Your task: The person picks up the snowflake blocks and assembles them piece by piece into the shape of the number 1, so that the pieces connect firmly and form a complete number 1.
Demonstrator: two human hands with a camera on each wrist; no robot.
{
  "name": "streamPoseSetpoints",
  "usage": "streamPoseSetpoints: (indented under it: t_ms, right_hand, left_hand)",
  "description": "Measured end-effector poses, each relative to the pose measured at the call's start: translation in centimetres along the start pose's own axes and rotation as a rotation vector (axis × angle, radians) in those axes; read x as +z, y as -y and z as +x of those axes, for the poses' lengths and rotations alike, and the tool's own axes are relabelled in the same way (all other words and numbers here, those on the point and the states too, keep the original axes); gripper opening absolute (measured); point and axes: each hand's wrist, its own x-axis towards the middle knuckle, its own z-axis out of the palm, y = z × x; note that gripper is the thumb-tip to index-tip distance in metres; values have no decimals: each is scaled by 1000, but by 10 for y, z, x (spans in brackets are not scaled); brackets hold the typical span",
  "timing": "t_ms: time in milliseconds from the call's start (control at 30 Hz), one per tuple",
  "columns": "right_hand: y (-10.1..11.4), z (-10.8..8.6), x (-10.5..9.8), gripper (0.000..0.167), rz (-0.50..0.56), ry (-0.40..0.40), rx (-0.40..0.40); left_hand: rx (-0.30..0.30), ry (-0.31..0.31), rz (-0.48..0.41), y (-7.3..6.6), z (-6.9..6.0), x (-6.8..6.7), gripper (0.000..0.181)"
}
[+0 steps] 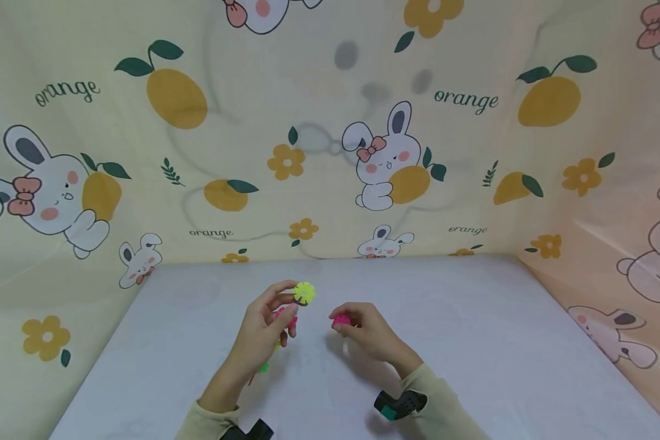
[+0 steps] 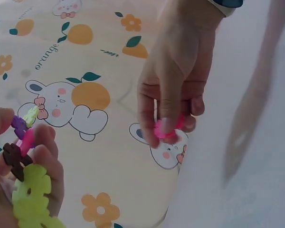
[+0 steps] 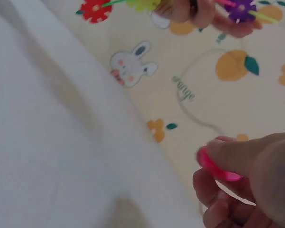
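Note:
My left hand (image 1: 257, 335) grips a chain of interlocked toothed plastic discs above the table. A yellow disc (image 1: 304, 293) tops it, beyond the fingertips. In the left wrist view a purple disc (image 2: 20, 127), a pink disc (image 2: 26, 141), a brown disc (image 2: 14, 159) and a larger-looking yellow disc (image 2: 32, 190) follow along it. The right wrist view shows a red disc (image 3: 96, 10) at the other end; fingers hide part of the chain. Apart from it, my right hand (image 1: 371, 330) pinches a single pink disc (image 3: 218, 167) between thumb and fingers.
Both hands are above a white table (image 1: 473, 366). A cream cloth (image 1: 330, 232) printed with rabbits, oranges and flowers hangs behind it and along the sides. Each wrist wears a black strapped device (image 1: 400, 404).

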Motion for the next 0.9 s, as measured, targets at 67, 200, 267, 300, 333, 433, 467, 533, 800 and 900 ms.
streamPoseSetpoints:
  t_ms: [67, 200, 267, 300, 333, 433, 467, 533, 800, 900]
  right_hand:
    - [6, -1, -3, 19, 55, -29, -9]
    - [18, -4, -6, 24, 133, -92, 2]
    - [24, -5, -8, 29, 158, -119, 8]
    - [27, -7, -9, 31, 176, -133, 9]
    - [30, -8, -10, 33, 203, -149, 14]
    - [38, -11, -13, 33, 303, -191, 27]
    - [40, -12, -13, 32, 338, -204, 27]
    - [44, -15, -15, 27, 395, -223, 22]
    - [55, -22, -16, 25, 436, -241, -53]
    - [58, -23, -15, 25, 414, -254, -88]
  left_hand:
    - [10, 4, -25, -1, 0, -1, 40]
    - [-4, 15, -32, -3, 0, -1, 43]
    - [-24, 19, -4, -3, -1, 1, 43]
    - [-35, 25, 16, -3, -1, 2, 42]
    - [-45, 32, 39, -3, -1, 3, 41]
    - [-63, 45, 108, -3, -2, 7, 37]
    - [-65, 50, 128, -2, -2, 8, 36]
    - [-62, 51, 158, -1, -3, 10, 34]
    - [-48, 38, 209, 1, -3, 12, 31]
    - [-41, 32, 219, 0, -4, 13, 31]
